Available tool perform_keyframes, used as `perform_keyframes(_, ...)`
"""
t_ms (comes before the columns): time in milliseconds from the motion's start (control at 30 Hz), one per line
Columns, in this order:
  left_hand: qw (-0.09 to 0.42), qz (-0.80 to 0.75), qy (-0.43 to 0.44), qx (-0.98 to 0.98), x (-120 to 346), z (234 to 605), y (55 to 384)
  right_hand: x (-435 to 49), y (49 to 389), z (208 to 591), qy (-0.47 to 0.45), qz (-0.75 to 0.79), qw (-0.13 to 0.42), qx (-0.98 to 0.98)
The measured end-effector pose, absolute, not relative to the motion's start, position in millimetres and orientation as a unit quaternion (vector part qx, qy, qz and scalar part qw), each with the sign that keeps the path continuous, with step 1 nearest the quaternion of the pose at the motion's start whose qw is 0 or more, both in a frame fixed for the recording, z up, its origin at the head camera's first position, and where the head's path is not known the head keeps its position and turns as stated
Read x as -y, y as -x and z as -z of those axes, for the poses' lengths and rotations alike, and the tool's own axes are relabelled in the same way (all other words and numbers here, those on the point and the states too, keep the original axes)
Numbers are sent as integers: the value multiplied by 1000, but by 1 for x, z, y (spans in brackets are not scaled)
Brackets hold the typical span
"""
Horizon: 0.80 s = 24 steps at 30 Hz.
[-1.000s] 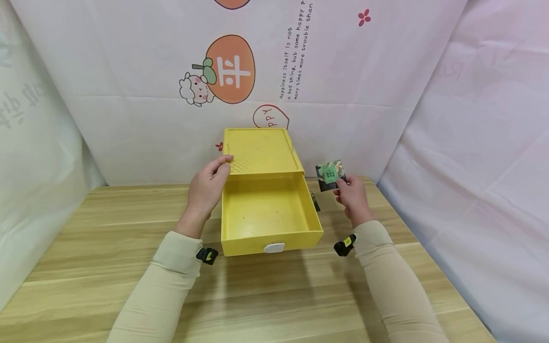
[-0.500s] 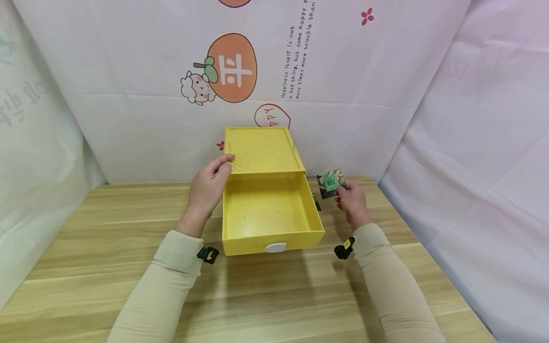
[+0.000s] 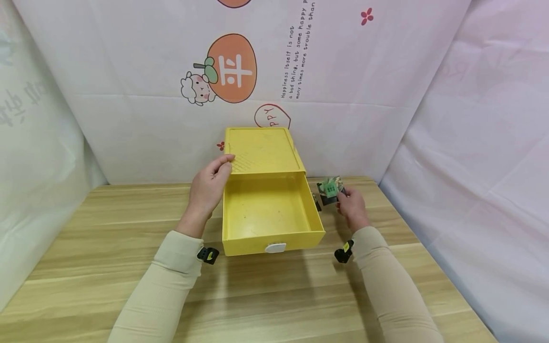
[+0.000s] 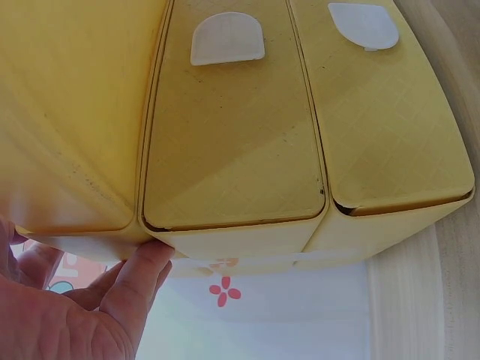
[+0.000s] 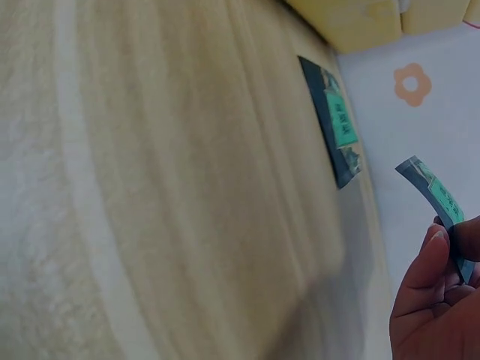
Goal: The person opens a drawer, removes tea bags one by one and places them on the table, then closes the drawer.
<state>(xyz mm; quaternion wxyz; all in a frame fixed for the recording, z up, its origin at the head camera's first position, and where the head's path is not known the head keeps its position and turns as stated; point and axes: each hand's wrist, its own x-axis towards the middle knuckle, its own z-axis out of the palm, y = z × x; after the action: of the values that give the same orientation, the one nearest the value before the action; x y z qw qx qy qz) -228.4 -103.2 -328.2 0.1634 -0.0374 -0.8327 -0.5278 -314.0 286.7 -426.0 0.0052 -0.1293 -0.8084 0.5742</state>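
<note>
A yellow plastic drawer cabinet (image 3: 263, 150) stands on the table with its top drawer (image 3: 272, 209) pulled out and nothing inside. My left hand (image 3: 209, 185) grips the cabinet at its upper left front edge; in the left wrist view, fingers (image 4: 135, 281) lie along the side wall. To the right of the cabinet, my right hand (image 3: 352, 205) pinches a flat, dark packet (image 3: 329, 190) with a green label between thumb and fingers. That packet looks thin and slightly bent in the right wrist view. A second matching packet (image 5: 332, 120) lies on the table near the cabinet.
Two closed drawers, the middle one (image 4: 232, 142) and the bottom one (image 4: 394, 112), have white tab handles. The wood-grain table (image 3: 128, 238) meets a printed white cloth (image 3: 326, 95) behind the cabinet. More white cloth (image 3: 484, 166) hangs at the right side.
My right hand has lowered toward the table with the packet, which now appears flatter and more foreshortened. The left hand keeps its place on the cabinet.
</note>
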Motion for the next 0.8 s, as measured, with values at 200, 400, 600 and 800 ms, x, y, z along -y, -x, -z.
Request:
perform_keyframes(200, 164, 526, 35, 834, 103, 328, 228, -290, 314, 433, 133, -547, 0, 827)
perform_keyframes(400, 168, 527, 35, 832, 103, 328, 229, -293, 314, 439, 132, -528, 4, 839)
perform_keyframes(600, 166, 527, 33, 833, 103, 329, 229, -295, 316, 444, 138, -510, 9, 849)
perform_keyframes(800, 164, 525, 34, 835, 103, 328, 229, -298, 320, 450, 136, -467, 12, 874)
